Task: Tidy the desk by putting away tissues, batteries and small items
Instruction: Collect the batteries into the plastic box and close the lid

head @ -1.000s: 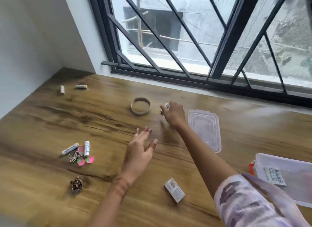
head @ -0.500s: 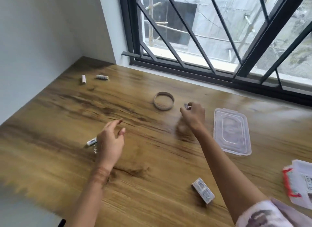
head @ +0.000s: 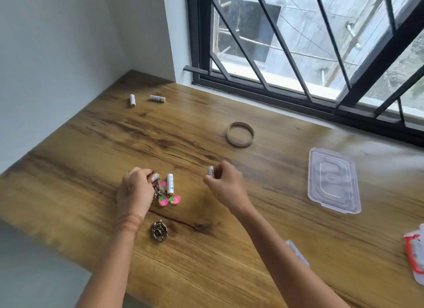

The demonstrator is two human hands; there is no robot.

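Observation:
My left hand [head: 135, 193] pinches one end of a white battery [head: 155, 176] at a small pile on the wooden desk [head: 229, 239]. A second white battery [head: 170, 183] lies beside it, over a pink strawberry keychain [head: 168, 198]. My right hand [head: 226, 186] holds another white battery [head: 210, 171] between curled fingers, just right of the pile. Two more batteries lie far left near the wall, one upright-lying [head: 132, 100] and one with an orange tip [head: 157, 98].
A ring-shaped band [head: 240, 134] lies near the window. A clear plastic lid [head: 332, 181] rests at right. A dark metal trinket [head: 159, 232] sits below the pile. A small white box [head: 297, 252] shows behind my right forearm. A red-edged packet [head: 415, 250] is at the right edge.
My left hand reached left onto the pile and took hold of a battery. My right hand carried its battery back from beside the ring toward the pile. The view swung left.

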